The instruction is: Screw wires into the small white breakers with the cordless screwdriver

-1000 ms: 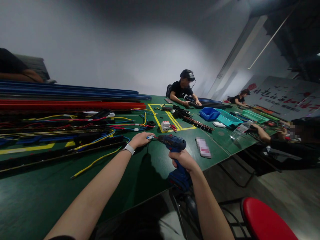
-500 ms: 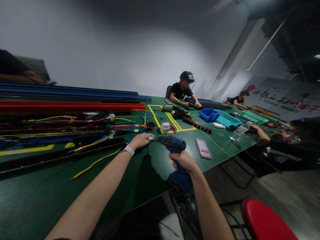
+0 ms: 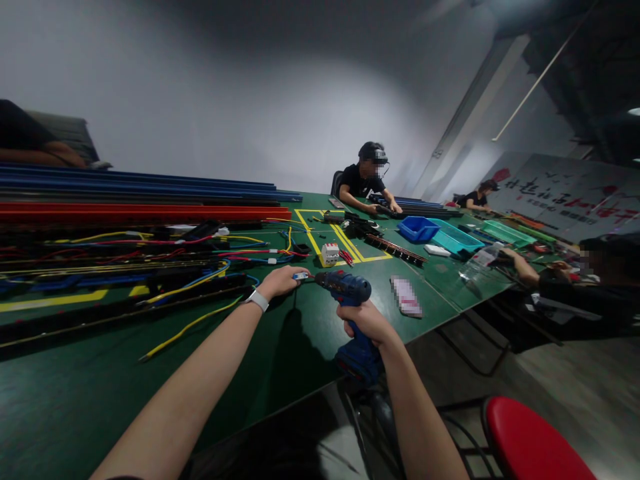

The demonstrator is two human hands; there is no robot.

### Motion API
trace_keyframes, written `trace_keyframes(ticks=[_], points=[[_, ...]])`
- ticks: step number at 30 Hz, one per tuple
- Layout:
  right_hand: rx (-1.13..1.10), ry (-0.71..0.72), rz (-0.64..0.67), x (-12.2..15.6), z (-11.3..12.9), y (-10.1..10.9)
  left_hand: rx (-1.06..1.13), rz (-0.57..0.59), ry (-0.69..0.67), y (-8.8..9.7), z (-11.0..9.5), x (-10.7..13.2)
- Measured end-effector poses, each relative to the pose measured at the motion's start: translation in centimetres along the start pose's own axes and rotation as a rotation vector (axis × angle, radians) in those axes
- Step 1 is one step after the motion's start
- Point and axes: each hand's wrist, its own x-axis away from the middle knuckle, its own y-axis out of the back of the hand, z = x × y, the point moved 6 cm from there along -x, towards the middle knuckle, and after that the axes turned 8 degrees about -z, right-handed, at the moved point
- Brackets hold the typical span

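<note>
Right hand (image 3: 369,320) is wrapped closed round the grip of a blue cordless drill (image 3: 345,287), its body above, likely heavy, best held there; small blue-and-white part (image 3: 301,275) is pinched by left hand (image 3: 280,282).

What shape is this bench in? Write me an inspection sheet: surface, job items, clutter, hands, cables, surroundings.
Surface: green table, marked with yellow lines.
Job items: blue power drill, front end toward a small blue-and-white part; contact too small to tell.
Clutter: white block with red marks, phone-like item, blue bin, clear bottle.
Hands: left hand holds the blue-and-white part; right hand grips the drill.
Cables: yellow, red and blue wires on the left; one yellow wire stretches toward the near side.
Surroundings: other people seated around, one across the table; red stool at lower right; pale wall behind.
</note>
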Motion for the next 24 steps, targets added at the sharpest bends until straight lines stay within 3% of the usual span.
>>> trace_keyframes(ticks=[24], points=[[0.011,-0.024,0.003,-0.23,-0.57,0.12,-0.004,0.009,-0.002,-0.36,0.52,-0.26]])
